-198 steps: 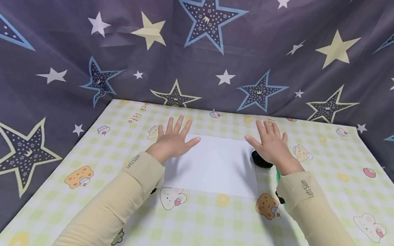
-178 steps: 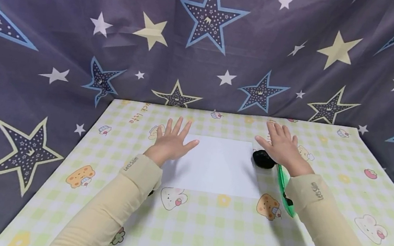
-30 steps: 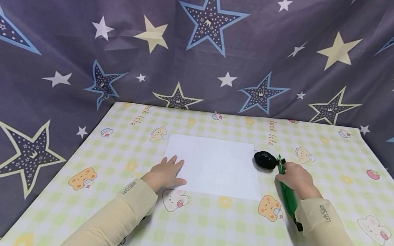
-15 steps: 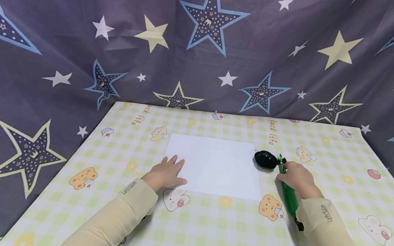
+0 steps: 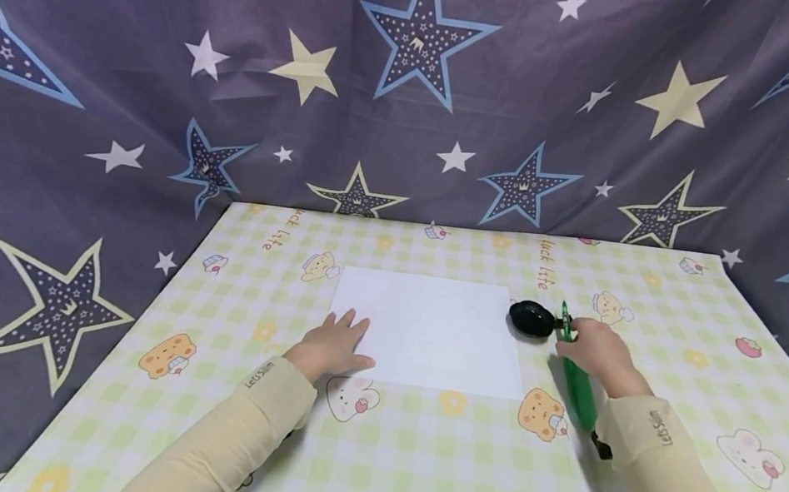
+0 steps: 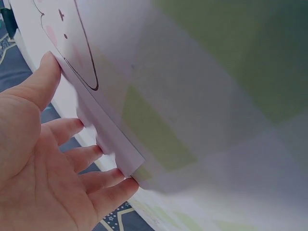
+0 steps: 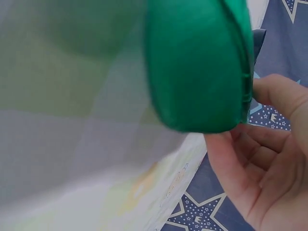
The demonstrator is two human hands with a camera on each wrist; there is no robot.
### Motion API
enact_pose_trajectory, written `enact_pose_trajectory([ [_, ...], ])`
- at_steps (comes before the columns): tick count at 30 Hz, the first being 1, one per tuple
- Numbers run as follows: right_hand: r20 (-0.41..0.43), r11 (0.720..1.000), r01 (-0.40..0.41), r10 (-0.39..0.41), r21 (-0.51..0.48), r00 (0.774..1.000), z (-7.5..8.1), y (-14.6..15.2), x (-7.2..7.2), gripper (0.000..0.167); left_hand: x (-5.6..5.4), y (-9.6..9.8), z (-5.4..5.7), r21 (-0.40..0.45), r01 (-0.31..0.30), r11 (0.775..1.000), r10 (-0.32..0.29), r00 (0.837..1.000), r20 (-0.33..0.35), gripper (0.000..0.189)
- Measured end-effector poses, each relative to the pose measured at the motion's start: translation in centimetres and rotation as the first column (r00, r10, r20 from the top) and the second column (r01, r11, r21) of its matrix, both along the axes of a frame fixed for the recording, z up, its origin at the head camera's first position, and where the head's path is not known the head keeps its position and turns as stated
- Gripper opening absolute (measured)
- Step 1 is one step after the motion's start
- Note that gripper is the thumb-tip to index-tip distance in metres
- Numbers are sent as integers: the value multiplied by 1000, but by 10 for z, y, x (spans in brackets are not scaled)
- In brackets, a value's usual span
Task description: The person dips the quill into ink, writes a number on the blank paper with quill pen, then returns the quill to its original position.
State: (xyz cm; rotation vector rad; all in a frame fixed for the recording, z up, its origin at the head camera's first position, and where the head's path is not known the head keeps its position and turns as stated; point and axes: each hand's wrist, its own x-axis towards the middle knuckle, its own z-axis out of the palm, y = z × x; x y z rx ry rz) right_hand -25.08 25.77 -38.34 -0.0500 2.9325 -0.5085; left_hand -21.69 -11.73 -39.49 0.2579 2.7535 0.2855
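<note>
A white sheet of paper (image 5: 435, 332) lies flat on the checked tablecloth. My left hand (image 5: 332, 347) rests on its lower left edge with the fingers spread, and the left wrist view shows thumb and fingertips along the paper's edge (image 6: 103, 122). To the right of the sheet, my right hand (image 5: 598, 356) pinches the upper end of a long, shiny green pouch (image 5: 580, 394) with black tabs. A seam or zip runs along the pouch's side (image 7: 197, 67) in the right wrist view. Some right fingertips are hidden behind it.
A glossy black oval object (image 5: 532, 319) sits between the paper and my right hand, close to the pouch's upper end; its kind is unclear. Behind the tablecloth's (image 5: 438, 471) far edge hangs a dark star-patterned curtain (image 5: 411, 131).
Both hands, held raised with spread fingers at first, have come down to the paper and the green pouch. In the last half second the pouch's upper end has risen slightly; my left hand stays still.
</note>
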Motion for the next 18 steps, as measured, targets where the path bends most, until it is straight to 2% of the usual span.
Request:
enact_pose_trajectory([
  [9, -12, 998, -18, 17, -56, 1000, 3, 3, 3, 63, -1, 0, -2, 11, -7, 1000, 7, 1000, 2, 73],
  [18, -26, 987, -52, 49, -152, 998, 6, 4, 7, 43, 0, 0, 1, 10, -8, 1000, 8, 1000, 12, 71],
])
